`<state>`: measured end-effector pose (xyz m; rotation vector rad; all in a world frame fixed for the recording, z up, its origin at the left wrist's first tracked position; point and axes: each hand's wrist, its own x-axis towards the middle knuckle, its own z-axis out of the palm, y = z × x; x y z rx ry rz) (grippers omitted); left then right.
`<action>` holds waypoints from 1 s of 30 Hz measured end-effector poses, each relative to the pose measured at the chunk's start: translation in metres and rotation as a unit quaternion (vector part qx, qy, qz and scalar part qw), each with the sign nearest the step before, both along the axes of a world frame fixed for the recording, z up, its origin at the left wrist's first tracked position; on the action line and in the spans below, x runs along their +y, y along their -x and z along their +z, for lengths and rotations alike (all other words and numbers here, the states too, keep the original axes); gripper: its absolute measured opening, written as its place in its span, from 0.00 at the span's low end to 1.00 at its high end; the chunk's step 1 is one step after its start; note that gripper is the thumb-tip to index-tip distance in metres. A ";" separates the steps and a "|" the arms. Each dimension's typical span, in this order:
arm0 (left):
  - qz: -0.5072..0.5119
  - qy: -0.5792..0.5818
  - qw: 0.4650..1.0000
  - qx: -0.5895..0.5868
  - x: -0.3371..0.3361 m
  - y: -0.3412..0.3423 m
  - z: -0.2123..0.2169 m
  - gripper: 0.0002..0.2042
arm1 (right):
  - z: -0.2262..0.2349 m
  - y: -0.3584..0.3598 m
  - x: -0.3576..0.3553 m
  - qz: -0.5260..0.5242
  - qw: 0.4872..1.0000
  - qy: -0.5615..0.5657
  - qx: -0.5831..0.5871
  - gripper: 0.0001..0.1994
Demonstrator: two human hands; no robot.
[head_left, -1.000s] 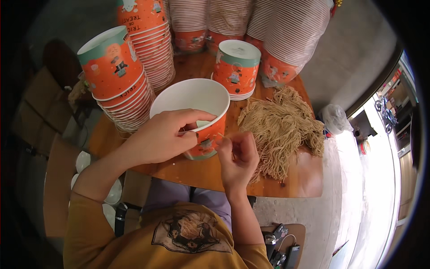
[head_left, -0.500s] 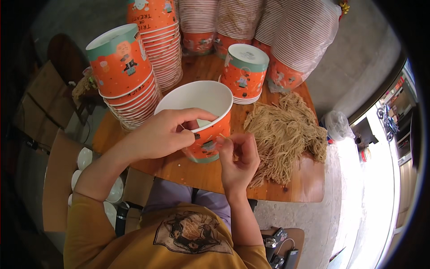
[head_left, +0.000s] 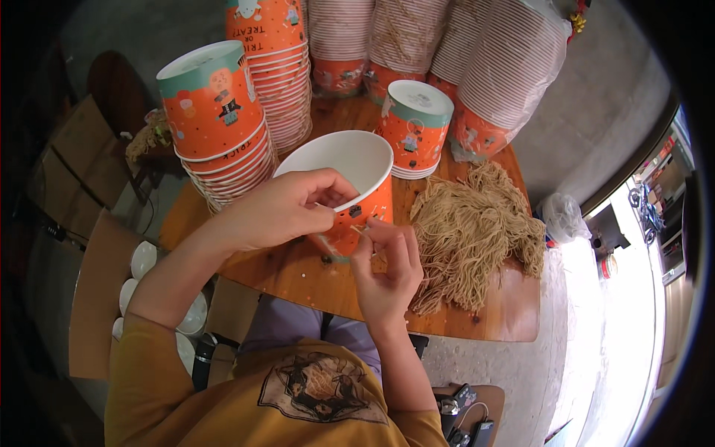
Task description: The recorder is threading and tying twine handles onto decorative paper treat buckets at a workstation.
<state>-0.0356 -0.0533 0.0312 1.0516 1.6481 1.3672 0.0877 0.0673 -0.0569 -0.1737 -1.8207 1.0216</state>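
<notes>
Upright paper tub (head_left: 378, 203), orange outside and white inside: being supported mouth upward on a wooden table (head_left: 506, 309). Its rim is being gripped by the left hand (head_left: 287, 212), the fingers being curled inside and the thumb being laid outside.

Thin pale strand (head_left: 357, 230): being pinched between the thumb and forefinger of the right hand (head_left: 391, 274), at the near right of the tub; whether the tub's wall is being touched by it cannot be told.

Tan cord bundle (head_left: 473, 238): being spread loosely to the right of the tub.

Short inverted stack (head_left: 417, 134), of matching tubs: being stood just behind and right of the tub.

Tall inverted stack (head_left: 212, 112): being stood left of the tub, with a second being ranged behind it.

Plastic-wrapped stacks (head_left: 499, 74): being lined up well behind the tub.
</notes>
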 end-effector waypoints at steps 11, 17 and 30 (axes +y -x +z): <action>0.009 0.004 1.000 0.012 0.008 -0.005 -0.004 0.17 | 0.001 0.005 0.000 -0.103 0.987 -0.118 -0.020 0.11; 0.006 0.003 1.000 0.009 0.010 -0.005 -0.006 0.17 | 0.000 0.008 0.002 -0.137 0.978 -0.156 -0.028 0.11; -0.046 0.017 0.999 -0.007 0.021 -0.002 -0.019 0.17 | -0.006 0.008 0.007 -0.153 0.976 -0.152 -0.032 0.11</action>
